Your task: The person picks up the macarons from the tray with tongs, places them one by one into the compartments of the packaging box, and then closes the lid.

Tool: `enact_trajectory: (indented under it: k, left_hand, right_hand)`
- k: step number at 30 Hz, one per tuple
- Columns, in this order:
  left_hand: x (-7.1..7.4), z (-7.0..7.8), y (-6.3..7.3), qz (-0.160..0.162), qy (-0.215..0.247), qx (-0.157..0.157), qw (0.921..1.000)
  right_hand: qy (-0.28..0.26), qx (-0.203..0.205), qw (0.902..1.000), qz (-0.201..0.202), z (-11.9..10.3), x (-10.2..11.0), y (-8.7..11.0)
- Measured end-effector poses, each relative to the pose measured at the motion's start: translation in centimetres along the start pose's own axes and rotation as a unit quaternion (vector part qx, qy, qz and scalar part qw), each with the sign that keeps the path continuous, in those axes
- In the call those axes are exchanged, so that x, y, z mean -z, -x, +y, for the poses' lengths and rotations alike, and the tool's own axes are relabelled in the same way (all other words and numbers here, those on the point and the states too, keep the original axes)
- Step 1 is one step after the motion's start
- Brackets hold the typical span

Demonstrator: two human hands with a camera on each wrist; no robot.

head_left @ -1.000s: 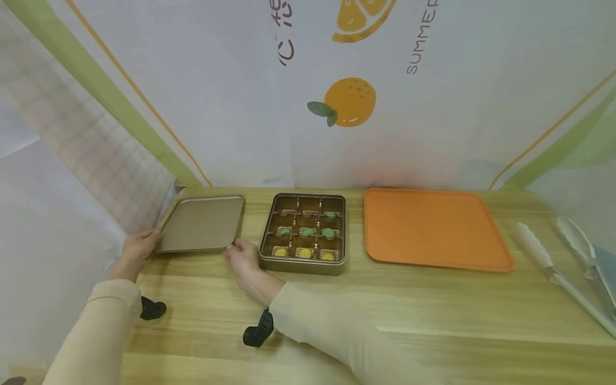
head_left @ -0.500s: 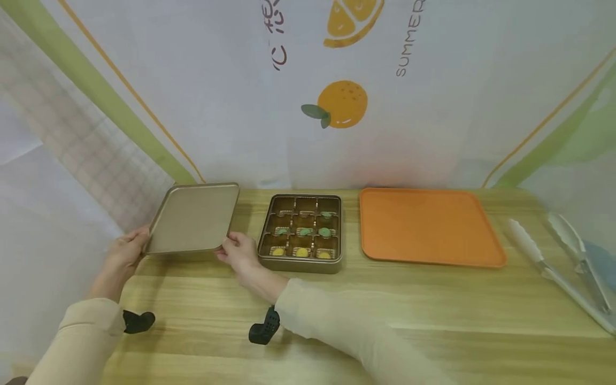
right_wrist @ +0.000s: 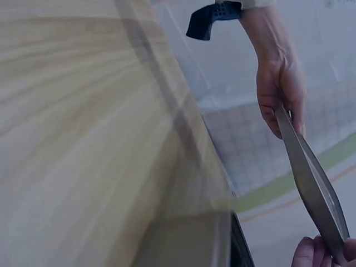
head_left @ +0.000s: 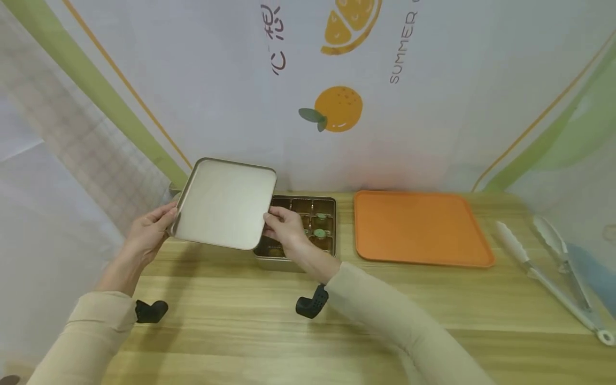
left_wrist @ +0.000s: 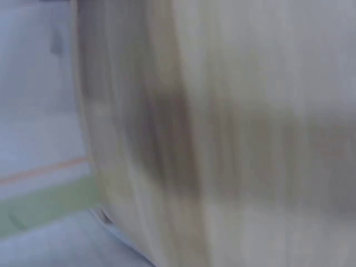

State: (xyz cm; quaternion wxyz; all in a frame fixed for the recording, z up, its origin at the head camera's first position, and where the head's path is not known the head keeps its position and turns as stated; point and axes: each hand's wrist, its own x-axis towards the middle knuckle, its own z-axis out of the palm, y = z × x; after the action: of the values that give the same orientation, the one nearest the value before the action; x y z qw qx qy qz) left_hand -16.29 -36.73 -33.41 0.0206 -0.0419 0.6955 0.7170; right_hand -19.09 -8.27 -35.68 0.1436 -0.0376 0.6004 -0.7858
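Note:
A square metal lid (head_left: 223, 203) with a raised rim is held up off the table, tilted, between both hands. My left hand (head_left: 146, 235) pinches its left edge, and my right hand (head_left: 291, 230) grips its right edge; the right wrist view shows the lid (right_wrist: 311, 178) edge-on, with the left hand (right_wrist: 281, 92) across from the right fingertips (right_wrist: 311, 253). Partly behind the lid and right hand stands a matching tin (head_left: 327, 243) with a brown divided insert. Green pieces (head_left: 320, 233) show in some compartments; others are hidden. The left wrist view is blurred.
An orange tray (head_left: 421, 227) lies right of the tin on the wooden table (head_left: 231, 315). Farther right are metal tongs (head_left: 558, 289) with pale tips. A printed white cloth (head_left: 409, 133) hangs behind the table.
Both hands have raised the lid off the left side of the table and carried it right, tilting it. It now overlaps the tin's left part in the head view.

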Motion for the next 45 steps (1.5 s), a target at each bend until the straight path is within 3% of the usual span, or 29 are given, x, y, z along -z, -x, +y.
enact_trajectory:
  k: [8,13,21,28,32,37,45]
  left_hand:
    - [-4.4,1.5,-0.8,-0.056,-0.092,-0.018,0.9940]
    - [-6.9,2.0,-1.4,-0.058,-0.097,-0.039,0.9928]
    - [-10.3,1.4,-1.8,0.003,-0.085,-0.109,0.9903]
    - [-12.3,0.2,-1.8,0.074,-0.101,-0.171,0.9773]
    - [-13.2,-0.5,-1.9,0.089,-0.082,-0.157,0.9802]
    - [-13.6,-1.3,-2.2,0.066,-0.075,-0.116,0.9882]
    - [-13.8,-2.0,-3.0,-0.031,-0.088,-0.058,0.9940]
  right_hand:
    - [0.053,0.022,0.9976,0.038,-2.6,5.0,0.9]
    - [0.082,0.058,0.9931,0.061,-3.5,7.4,1.5]
    - [0.117,0.116,0.9851,0.050,-4.3,10.2,3.1]
    - [0.116,0.156,0.9803,0.032,-3.5,11.5,3.6]
    - [0.119,0.138,0.9825,0.039,-3.1,12.2,3.6]
    - [0.118,0.103,0.9868,0.041,-2.7,12.9,3.5]
    - [0.175,0.080,0.9786,0.072,-2.7,14.0,3.1]
